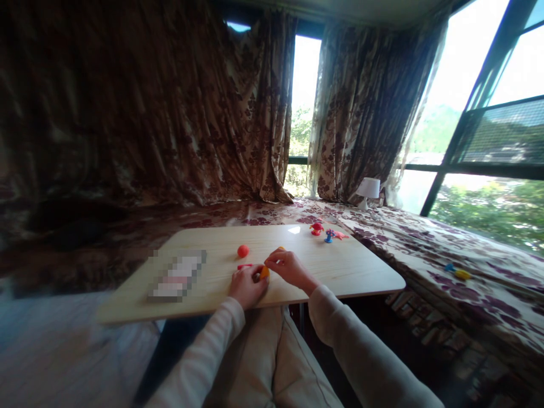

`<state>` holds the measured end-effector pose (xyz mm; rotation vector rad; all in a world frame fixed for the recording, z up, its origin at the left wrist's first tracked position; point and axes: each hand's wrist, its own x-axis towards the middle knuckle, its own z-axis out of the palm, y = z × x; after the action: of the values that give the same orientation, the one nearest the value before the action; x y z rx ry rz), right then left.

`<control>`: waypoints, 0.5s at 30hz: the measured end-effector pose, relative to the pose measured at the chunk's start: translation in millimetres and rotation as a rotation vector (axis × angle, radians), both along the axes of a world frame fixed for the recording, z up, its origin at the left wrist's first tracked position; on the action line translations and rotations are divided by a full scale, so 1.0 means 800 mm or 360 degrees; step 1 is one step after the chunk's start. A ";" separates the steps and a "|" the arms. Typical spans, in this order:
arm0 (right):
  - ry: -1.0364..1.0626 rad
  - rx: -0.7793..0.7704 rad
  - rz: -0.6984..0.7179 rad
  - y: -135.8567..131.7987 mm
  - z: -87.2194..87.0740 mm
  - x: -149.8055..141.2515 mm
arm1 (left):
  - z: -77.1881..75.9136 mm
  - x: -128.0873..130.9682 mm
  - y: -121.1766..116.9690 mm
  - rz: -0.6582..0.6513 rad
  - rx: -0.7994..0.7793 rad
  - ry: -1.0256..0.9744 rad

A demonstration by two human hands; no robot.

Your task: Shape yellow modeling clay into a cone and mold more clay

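Note:
My left hand (247,286) is closed around a small orange-yellow piece (264,272) near the front edge of the table. Just above that piece, my right hand (292,268) has its thumb and fingers pinched together; whatever is between them is too small to make out. Beside the left hand's knuckles lies a thin red piece (244,266). A round orange-red ball (243,251) rests a little farther back. Partly hidden behind my right hand is a yellow piece (281,248).
At the back right of the pale wooden table (204,241) are a red toy figure (317,228), a blue one (329,236) and a flat pink-red piece (340,235). A blurred rectangle (181,276) lies left. Blue-and-yellow pieces (461,274) and a white lamp (368,188) are on the flowered cover.

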<state>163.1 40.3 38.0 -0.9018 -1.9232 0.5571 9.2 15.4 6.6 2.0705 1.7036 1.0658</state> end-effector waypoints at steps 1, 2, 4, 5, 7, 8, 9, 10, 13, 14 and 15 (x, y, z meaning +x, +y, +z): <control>-0.0005 0.0002 0.0002 0.000 0.001 0.000 | -0.001 0.000 0.000 0.0000 0.0002 0.0001; -0.0010 0.0004 0.0004 -0.001 0.002 0.001 | -0.001 0.000 0.001 0.0000 0.0004 0.0001; -0.0015 0.0004 0.0008 -0.001 0.002 0.001 | 0.000 0.000 0.000 -0.0001 0.0004 0.0002; -0.0015 0.0003 0.0011 -0.001 0.002 0.001 | 0.001 0.000 0.000 -0.0002 0.0003 0.0004; -0.0016 0.0005 0.0016 -0.001 0.001 0.001 | 0.003 0.001 -0.002 -0.0002 -0.0003 0.0010; -0.0016 0.0007 0.0014 0.000 0.001 0.000 | 0.004 0.001 -0.003 0.0000 -0.0006 0.0014; -0.0014 0.0010 0.0011 0.000 0.001 0.000 | 0.005 0.002 -0.004 0.0001 -0.0010 0.0020; -0.0012 0.0011 0.0009 0.000 0.002 -0.001 | 0.007 0.002 -0.005 0.0003 -0.0014 0.0026; 0.0009 0.0000 -0.0004 -0.001 0.006 -0.001 | 0.010 0.004 -0.007 -0.0001 -0.0027 0.0049; 0.0017 -0.0005 -0.0011 -0.002 0.008 0.000 | 0.011 0.004 -0.008 -0.0003 -0.0034 0.0056; 0.0023 -0.0009 -0.0021 -0.002 0.010 0.001 | 0.012 0.004 -0.009 -0.0003 -0.0041 0.0060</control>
<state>164.0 38.5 45.8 -0.9115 -1.9023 0.5598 12.4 8.5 16.4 2.0886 1.7235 1.0053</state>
